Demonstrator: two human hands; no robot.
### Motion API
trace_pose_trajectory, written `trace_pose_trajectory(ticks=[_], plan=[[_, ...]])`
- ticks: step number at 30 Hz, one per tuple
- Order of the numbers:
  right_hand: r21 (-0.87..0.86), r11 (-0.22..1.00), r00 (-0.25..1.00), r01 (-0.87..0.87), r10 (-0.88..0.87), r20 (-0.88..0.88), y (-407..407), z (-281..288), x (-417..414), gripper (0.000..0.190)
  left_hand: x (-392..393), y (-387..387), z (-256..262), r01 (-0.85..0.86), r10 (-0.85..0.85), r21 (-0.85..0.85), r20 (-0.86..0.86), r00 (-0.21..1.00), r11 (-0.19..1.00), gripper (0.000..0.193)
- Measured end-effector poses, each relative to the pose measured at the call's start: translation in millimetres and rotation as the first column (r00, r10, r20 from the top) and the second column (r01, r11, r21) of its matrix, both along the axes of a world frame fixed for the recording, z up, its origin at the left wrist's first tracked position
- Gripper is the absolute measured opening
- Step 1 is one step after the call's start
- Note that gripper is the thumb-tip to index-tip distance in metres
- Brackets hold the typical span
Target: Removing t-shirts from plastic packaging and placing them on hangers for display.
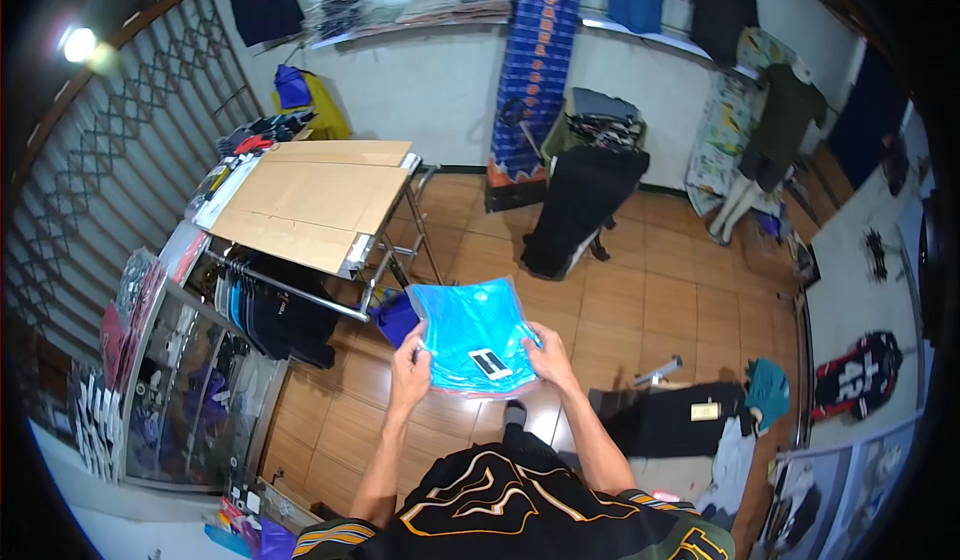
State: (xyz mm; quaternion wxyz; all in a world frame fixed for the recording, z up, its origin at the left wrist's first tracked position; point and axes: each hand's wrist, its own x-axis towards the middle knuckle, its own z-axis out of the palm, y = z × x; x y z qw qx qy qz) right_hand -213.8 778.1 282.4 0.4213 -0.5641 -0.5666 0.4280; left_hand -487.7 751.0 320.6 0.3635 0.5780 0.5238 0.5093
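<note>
A folded bright blue garment in a clear plastic bag (474, 327) is held out in front of my body, above the tiled floor. My left hand (410, 368) grips its left edge, thumb on top. On the opposite edge, my right hand (549, 355) pinches the plastic with the thumb over the front. A small black-and-white label (490, 363) shows near the bag's lower side. The fingers under the package are hidden.
Ahead to the left, a flat cardboard sheet (315, 196) covers a metal-framed rack with dark garments (289, 320) hanging below. A glass display case (191, 395) stands at left. Black trousers (585, 211) drape over a stand ahead. Low at right lies a dark cloth (671, 417).
</note>
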Motion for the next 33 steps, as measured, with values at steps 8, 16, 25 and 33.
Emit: trace_pose_trajectory(ticks=[8, 16, 25, 33], plan=[[0.186, 0.960, 0.973, -0.211, 0.225, -0.057, 182.6, 58.1, -54.5, 0.032, -30.0, 93.8, 54.7, -0.324, 0.326, 0.179, 0.021, 0.945, 0.929, 0.044], [0.223, 0.858, 0.880, -0.462, 0.475, -0.007, 307.4, 66.1, -140.7, 0.033, -71.1, 154.3, 40.6, -0.533, 0.515, 0.170, 0.139, 0.846, 0.829, 0.054], [0.243, 0.810, 0.841, -0.533, 0.539, 0.049, 421.2, 27.6, -229.9, 0.034, -121.3, 230.3, -6.7, -0.769, 0.777, 0.124, -0.026, 0.629, 0.627, 0.049], [0.193, 0.814, 0.836, -0.548, 0.543, 0.085, 518.9, -1.5, -308.1, 0.038, -192.9, 301.7, -36.0, -0.804, 0.785, -0.016, -0.208, 0.584, 0.594, 0.022]])
